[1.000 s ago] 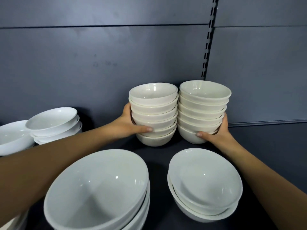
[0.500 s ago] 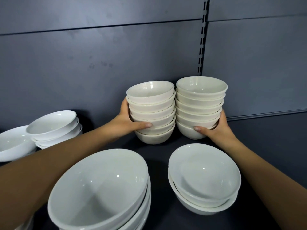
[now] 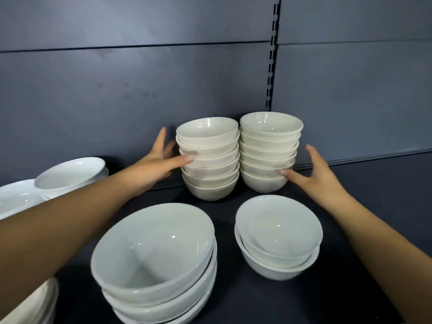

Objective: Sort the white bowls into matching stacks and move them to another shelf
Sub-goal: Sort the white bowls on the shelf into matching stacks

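Grips released: left hand [image 3: 161, 160] spread open, thumb touching left stack of small cream ceramic bowls [image 3: 210, 169]; right hand [image 3: 320, 176] likewise at right stack [image 3: 268, 148]

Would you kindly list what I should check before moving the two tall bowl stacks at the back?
1. Left stack rests on the shelf: ok.
2. Right stack upright: ok.
3. Left hand grip: not ok, fingers spread, only the thumb touches.
4. Right hand grip: not ok, open, only the thumb touches.
5. Path toward you: not ok, large bowls and medium bowls stand in front.
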### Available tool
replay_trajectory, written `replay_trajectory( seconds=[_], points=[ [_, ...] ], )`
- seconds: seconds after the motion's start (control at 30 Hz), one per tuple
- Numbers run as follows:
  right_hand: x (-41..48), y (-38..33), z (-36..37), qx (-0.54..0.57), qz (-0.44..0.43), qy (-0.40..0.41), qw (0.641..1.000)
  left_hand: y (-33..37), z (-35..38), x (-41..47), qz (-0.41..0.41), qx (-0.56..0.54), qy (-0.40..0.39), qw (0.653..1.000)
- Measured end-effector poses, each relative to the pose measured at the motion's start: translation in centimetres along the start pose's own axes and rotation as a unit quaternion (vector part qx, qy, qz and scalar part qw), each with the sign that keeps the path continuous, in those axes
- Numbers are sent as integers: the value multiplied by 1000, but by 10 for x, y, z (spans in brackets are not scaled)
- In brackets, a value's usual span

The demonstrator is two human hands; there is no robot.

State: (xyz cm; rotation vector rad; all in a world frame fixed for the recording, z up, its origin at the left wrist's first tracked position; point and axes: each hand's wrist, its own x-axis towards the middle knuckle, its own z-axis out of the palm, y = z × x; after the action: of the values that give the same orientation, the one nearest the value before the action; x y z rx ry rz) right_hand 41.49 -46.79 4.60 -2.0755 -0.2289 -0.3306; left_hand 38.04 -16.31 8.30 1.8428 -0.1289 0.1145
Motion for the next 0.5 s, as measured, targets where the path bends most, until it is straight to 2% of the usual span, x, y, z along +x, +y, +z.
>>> replay_trajectory(
  seconds=[0.1, 0.27, 0.4, 0.5],
  points=[
    [-29, -30, -15, -62, -110, 58, 990, 18, -11, -29, 54, 24, 11, 998],
    [-85, -86, -4, -58, -209, 61, 974, 52, -14, -86, 123, 67, 70, 988],
    [-127, -110, 13, 3, -247, 23, 969, 73, -6, -147, 160, 90, 127, 975],
    [-152, -114, 25, 62, -242, -12, 968, 77, 2, -198, 176, 96, 190, 961]
  ],
)
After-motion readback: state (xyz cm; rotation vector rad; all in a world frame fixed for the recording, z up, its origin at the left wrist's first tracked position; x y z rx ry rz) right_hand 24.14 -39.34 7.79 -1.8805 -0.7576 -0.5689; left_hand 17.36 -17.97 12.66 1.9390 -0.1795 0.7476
